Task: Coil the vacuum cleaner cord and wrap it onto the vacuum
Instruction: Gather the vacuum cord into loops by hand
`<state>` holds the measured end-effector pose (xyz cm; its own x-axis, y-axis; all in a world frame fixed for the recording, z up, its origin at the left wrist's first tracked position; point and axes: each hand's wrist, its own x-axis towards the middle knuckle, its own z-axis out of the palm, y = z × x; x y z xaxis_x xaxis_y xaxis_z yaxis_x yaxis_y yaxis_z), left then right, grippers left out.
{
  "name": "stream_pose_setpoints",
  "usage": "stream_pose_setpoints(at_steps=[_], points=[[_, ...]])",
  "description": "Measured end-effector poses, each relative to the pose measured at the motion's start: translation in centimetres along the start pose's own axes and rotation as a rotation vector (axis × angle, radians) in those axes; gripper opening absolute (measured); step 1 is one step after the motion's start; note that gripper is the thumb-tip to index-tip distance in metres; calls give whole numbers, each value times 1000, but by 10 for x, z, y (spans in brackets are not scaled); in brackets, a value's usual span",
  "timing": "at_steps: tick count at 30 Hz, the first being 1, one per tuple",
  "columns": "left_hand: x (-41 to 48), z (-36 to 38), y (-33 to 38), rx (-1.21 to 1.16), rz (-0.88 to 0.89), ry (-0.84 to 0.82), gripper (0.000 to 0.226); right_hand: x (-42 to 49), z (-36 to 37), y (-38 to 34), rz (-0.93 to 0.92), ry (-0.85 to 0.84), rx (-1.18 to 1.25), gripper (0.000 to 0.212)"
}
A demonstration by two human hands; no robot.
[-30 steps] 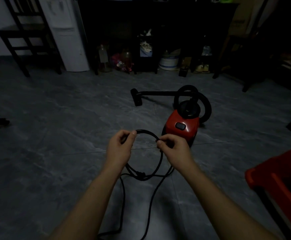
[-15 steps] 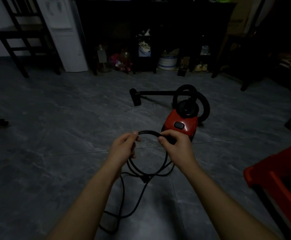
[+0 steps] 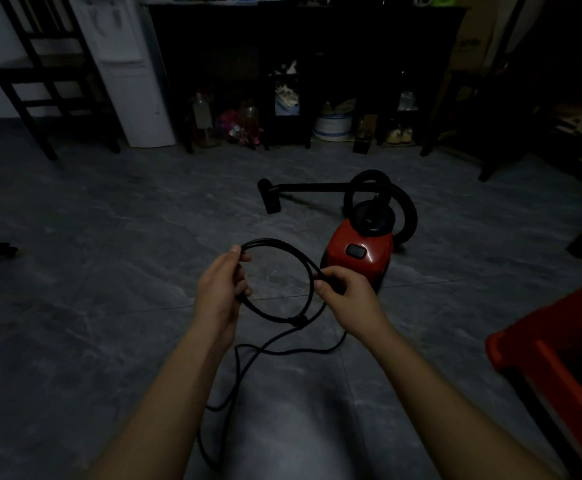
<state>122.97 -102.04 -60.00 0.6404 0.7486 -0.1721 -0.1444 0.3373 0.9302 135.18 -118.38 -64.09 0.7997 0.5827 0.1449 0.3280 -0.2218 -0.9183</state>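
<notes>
Grey, marble-veined floor tiles lay dim under everything, and the red canister vacuum stood on them as the landmark. Nearest the camera, slack black cord snaked across the tiles, then rose into a round loop held upright in front of the vacuum, its plane facing the camera. The left hand pinched the loop's left side between thumb and fingertips, well left of the vacuum. The right hand closed thumb and curled fingers on the loop's right side, just before the vacuum's glossy plastic body. Beyond the body, a ribbed black hose curled, and its rigid wand ran left to a nozzle. Behind the vacuum stood a dark cabinet.
</notes>
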Motion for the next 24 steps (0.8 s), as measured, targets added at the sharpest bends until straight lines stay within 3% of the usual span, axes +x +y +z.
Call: stream_pose_setpoints(at_steps=[10, 17, 24], points=[[1, 0, 2, -93, 84, 1, 30, 1, 2, 0, 98, 37, 48, 9], [0, 6, -1, -286, -57, -40, 30, -1, 2, -3, 110, 67, 109, 23], [1, 6, -13, -381, -180, -18, 33, 0, 3, -2, 164, 105, 153, 16]])
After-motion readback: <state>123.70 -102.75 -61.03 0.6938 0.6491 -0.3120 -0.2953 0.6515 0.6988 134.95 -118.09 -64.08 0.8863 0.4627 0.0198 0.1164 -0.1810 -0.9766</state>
